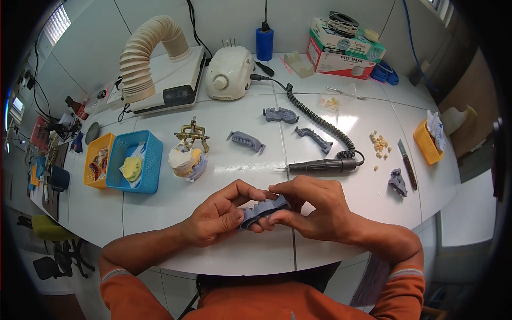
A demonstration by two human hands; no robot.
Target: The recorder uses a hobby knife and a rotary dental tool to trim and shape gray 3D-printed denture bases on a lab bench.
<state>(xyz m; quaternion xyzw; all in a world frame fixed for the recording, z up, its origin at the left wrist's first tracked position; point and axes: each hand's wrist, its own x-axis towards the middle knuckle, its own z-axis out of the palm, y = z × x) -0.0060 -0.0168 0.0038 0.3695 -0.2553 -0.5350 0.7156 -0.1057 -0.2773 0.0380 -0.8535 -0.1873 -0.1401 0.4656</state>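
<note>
Fingers of both hands are closed on one grey dental model [260, 209], held just above the near edge of the table [229, 166]. The left hand [214, 217] pinches its left end, thumb on the near side. The right hand [322, 209] pinches its right end between thumb and curled fingers; some fingertips are hidden behind the model and the hands.

Just beyond the right hand, a black handpiece [320, 166] lies on the table, its thin tip pointing left. A coiled cord [319, 120] runs behind it toward a white control unit [230, 74]. Three further grey models lie beyond the hands: one left of centre [246, 141], one at the back [281, 114], one near the cord [314, 140].

To the left stands a brass articulator [188, 136] with a plaster cast [181, 157]; farther left, a blue basket [151, 173] contains a yellowish cast [132, 168]. To the right, small tooth-coloured pieces [380, 144] lie scattered near a brown-handled knife [409, 172], with another grey model [397, 183] just beside it.
</note>
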